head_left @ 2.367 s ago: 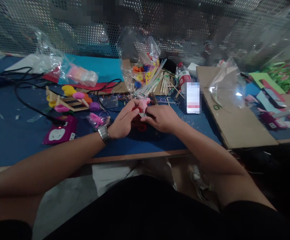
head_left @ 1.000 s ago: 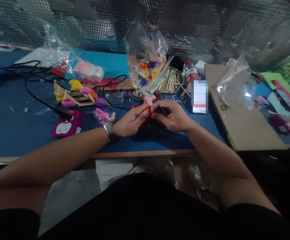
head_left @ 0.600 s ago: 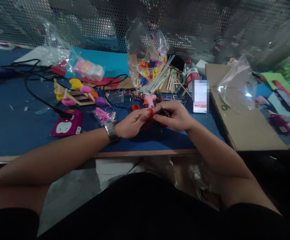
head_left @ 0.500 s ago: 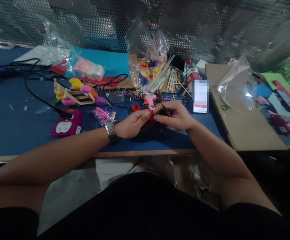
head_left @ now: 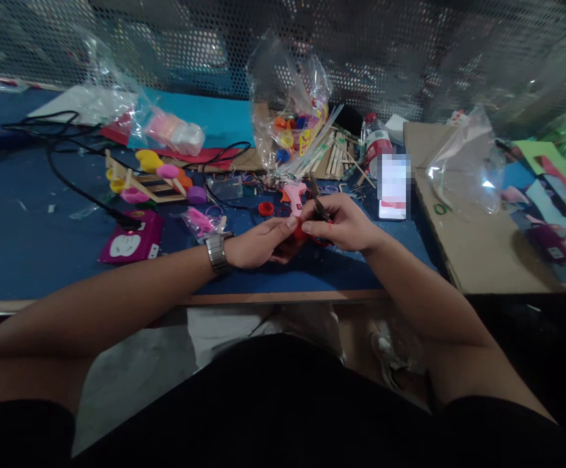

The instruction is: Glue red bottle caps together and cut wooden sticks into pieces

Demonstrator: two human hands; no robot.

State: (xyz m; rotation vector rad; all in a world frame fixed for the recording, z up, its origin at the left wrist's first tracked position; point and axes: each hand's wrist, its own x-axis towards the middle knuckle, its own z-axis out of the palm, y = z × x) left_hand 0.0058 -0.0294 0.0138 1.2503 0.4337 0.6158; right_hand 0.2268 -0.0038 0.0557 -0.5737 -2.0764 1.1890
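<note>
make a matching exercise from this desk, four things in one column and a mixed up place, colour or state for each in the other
1. phone
2. glue gun
3. red piece
4. socket block

A. with a black plug in it
B. between the fingers of the left hand and right hand
C. screen lit, beside the brown cardboard
D. pale pink

Pairs: 1-C, 2-D, 3-B, 4-A

Premises: craft workshop, by appearance. Blue surface (head_left: 43,240) littered with wooden sticks (head_left: 336,156), coloured paper (head_left: 205,118), flattened cardboard (head_left: 488,250), pink glue gun (head_left: 293,194). Purple power socket (head_left: 131,239) in use. Perforated metal screen (head_left: 175,49) behind.
</note>
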